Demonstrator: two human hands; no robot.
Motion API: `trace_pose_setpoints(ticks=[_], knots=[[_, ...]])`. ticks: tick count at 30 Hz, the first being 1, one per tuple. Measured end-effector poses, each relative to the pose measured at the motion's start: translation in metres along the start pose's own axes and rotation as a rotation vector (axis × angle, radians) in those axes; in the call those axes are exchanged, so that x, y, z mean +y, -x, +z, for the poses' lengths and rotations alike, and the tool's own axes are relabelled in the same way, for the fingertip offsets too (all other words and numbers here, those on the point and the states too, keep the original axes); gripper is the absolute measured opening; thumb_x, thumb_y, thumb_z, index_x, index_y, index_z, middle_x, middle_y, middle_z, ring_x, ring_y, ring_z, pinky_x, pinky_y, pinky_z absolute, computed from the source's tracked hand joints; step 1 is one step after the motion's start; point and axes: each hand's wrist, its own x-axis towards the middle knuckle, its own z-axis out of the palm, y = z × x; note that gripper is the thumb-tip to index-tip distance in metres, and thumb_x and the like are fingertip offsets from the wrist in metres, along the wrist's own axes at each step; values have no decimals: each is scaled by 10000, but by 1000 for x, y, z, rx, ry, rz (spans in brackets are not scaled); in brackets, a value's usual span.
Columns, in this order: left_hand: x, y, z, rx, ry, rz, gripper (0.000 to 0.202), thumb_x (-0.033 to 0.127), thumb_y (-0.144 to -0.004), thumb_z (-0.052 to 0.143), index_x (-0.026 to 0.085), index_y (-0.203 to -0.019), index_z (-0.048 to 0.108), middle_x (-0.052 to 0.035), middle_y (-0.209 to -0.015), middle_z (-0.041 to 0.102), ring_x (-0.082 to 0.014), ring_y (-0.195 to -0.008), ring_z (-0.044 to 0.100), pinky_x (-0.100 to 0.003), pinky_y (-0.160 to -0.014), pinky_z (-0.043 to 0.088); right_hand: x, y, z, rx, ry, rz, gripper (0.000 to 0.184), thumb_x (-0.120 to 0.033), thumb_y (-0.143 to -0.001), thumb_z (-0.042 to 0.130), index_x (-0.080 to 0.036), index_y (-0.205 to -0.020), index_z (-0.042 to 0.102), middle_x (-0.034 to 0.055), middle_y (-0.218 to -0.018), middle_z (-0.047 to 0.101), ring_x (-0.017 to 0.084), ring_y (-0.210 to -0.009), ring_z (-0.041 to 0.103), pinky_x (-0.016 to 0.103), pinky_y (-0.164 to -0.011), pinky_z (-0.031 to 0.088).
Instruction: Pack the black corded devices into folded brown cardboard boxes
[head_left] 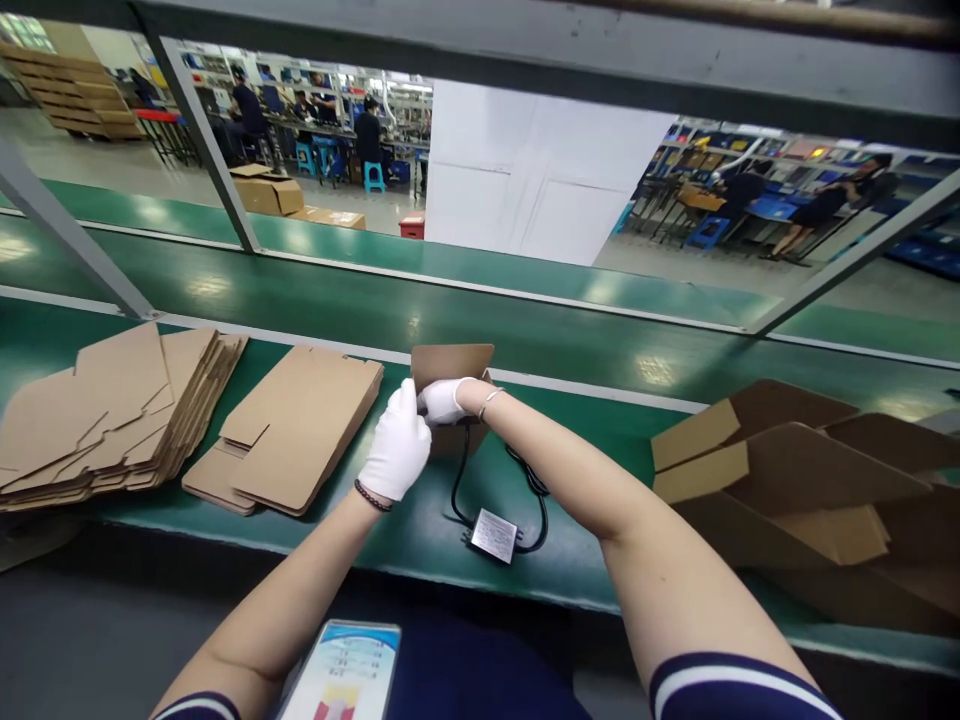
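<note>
"What is seen on the green table (420,540)?"
"A small box (452,362) is placed near the far edge, and a black cord (538,487) is joined to a block (493,537) near the front edge."
"How are the hands held?"
"The left hand (395,447) is curled at the box's left side, the right hand (444,400) is tucked in its open top; what is gripped cannot be told."

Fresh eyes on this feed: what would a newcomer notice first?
Probably the white-gloved left hand and right hand, together at a brown box near mid-view. Just below them, a silver-labelled block lies on the green bench. Flat cardboard is stacked left; open boxes sit right.
</note>
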Motion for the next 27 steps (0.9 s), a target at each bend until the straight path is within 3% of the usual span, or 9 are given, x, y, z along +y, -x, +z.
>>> trace_pose_setpoints(ticks=[3, 6, 9, 11, 13, 17, 21, 25, 27], knots=[[1, 7, -17, 123, -68, 114, 576, 166, -833, 474, 99, -1397, 377, -207, -1380, 454, -362, -1206, 504, -488, -978, 441, -1, 31, 10, 121, 8, 67, 267, -292, -900, 516, -167, -1083, 664, 119, -1056, 674, 244, -916, 622, 324, -769, 452], [16, 21, -33, 166, -12, 343, 476, 220, -858, 506, 184, -1330, 461, -155, -1374, 462, -331, -1203, 490, -478, -997, 407, 9, 85, 29, 455, 77, 122, 364, -342, -980, 356, -142, -1105, 633, 156, -1098, 622, 284, -1028, 561, 385, -850, 416], [38, 39, -19, -298, 108, 730, 316, 204, -873, 493, 234, -1182, 552, -80, -1169, 599, -232, -1021, 578, -368, -891, 465, 36, 140, 73, 351, 78, 46, 287, -308, -947, 438, -175, -940, 692, 122, -1060, 633, 254, -986, 575, 363, -831, 432], [52, 51, 10, -646, 56, 901, 303, 263, -823, 576, 207, -1120, 562, -79, -1083, 626, -241, -961, 583, -353, -804, 486, 56, 167, 113, 188, 122, -52, 207, -193, -808, 603, -215, -987, 705, 129, -1320, 522, 324, -1188, 481, 421, -883, 424], [62, 60, 44, -808, -73, 956, 448, 328, -728, 671, 157, -1124, 548, -126, -1082, 620, -298, -991, 565, -387, -775, 492, 71, 186, 150, 156, 174, -35, 369, -113, -708, 674, -225, -1059, 693, 151, -1453, 389, 386, -1304, 361, 515, -968, 364], [76, 65, 88, -931, -236, 959, 381, 280, -732, 646, 136, -1078, 580, -133, -955, 636, -307, -914, 604, -415, -761, 494, 80, 207, 184, 215, 221, -17, 91, -157, -746, 675, -177, -831, 701, 134, -1392, 476, 367, -1335, 333, 556, -1092, 221], [84, 57, 89, -952, -269, 809, 430, 384, -603, 746, 157, -951, 636, -118, -960, 595, -261, -739, 631, -344, -609, 498, 73, 227, 164, 351, 168, 71, 109, -179, -833, 557, -172, -823, 665, 90, -875, 673, 262, -977, 614, 523, -1111, 238], [85, 40, 76, -893, 142, 472, 422, 416, -589, 769, 211, -925, 617, -48, -1000, 590, -196, -742, 629, -287, -632, 491, 61, 248, 130, 603, -49, 291, 194, -271, -903, 470, -211, -858, 648, 42, -748, 658, 202, -698, 622, 382, -835, 488], [87, 30, 66, -866, 424, 312, 387, 383, -634, 756, 219, -934, 574, 1, -875, 614, -180, -748, 626, -273, -655, 491, 56, 257, 116, 746, -220, 386, 198, -330, -911, 473, -232, -922, 645, 35, -794, 674, 192, -690, 629, 313, -683, 496]])
